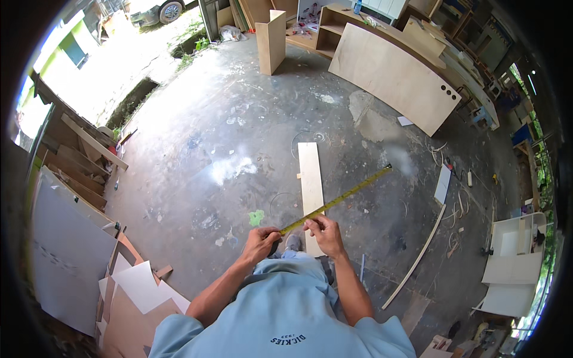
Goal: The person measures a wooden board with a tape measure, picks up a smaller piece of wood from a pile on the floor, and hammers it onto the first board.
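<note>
In front of my body my left hand is closed round a tape measure, whose case is mostly hidden by the fingers. Its yellow blade runs out to the upper right, with the free end in the air. My right hand is curled, thumb and fingertips at the blade's lower edge a short way from the left hand, seemingly pinching it. Beneath the blade, a long pale wooden board lies on the floor, its near end beside my shoe.
A large pale panel with round holes leans against a wooden cabinet at the back right. An upright angled wood piece stands at the back. Board offcuts lie at lower left; a thin curved strip lies to the right.
</note>
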Available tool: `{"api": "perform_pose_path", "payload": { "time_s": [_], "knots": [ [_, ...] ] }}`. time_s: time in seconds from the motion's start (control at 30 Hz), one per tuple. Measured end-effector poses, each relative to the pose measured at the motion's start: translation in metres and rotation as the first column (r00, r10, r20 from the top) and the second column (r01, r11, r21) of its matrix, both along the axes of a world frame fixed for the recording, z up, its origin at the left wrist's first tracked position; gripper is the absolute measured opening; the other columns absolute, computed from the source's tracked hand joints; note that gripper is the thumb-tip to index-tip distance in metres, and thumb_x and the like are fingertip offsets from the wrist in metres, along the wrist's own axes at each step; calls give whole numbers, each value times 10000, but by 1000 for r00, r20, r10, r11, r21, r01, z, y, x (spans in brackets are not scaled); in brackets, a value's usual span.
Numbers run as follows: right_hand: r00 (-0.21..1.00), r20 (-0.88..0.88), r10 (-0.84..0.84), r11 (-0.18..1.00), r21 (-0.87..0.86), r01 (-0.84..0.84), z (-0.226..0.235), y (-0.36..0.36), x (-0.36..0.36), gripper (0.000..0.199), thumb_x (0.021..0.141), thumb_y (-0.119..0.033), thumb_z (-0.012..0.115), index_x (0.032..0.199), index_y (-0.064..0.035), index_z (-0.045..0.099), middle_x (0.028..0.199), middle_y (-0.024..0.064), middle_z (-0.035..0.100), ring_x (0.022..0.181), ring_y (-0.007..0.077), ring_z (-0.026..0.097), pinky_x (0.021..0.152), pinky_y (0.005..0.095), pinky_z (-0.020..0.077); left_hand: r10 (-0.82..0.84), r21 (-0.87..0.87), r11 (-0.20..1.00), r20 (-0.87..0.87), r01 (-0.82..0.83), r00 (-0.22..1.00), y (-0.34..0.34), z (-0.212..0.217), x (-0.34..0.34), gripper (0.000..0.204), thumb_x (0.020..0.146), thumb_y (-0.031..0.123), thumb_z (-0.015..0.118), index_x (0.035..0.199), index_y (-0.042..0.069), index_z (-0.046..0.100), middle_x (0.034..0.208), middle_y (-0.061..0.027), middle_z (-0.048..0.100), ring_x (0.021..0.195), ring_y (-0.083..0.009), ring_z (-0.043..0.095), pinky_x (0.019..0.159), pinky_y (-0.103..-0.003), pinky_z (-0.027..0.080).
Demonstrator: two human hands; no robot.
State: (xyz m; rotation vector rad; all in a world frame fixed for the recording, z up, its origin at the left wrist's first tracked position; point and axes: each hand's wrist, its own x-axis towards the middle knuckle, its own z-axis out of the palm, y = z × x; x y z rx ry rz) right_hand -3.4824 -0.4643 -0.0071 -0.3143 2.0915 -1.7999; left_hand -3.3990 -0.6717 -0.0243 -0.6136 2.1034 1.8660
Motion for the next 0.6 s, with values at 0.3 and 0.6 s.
{"api": "perform_pose_path", "payload": {
  "time_s": [0.3, 0.6],
  "knots": [
    [986, 163, 26, 996, -83, -12, -32, -102, -240, 256, 952, -203, 559, 785, -19, 619, 696, 14, 627, 589, 49, 490, 555, 224, 413, 85, -74, 993, -22, -87, 996, -80, -16, -212, 264, 881, 183, 551, 968, -24, 690, 676, -57, 624, 627, -93, 519, 585, -277, 437],
    [873, 69, -483, 863, -134, 488, -25, -136, -493, 261, 963, -216, 556, 766, -46, 583, 663, -18, 562, 593, 55, 461, 554, 214, 381, -404, -327, 879, -128, 346, 906, -146, 19, -536, 284, 884, 234, 503, 957, 22, 678, 698, -182, 617, 609, -302, 583, 607, -414, 455]
  ]
}}
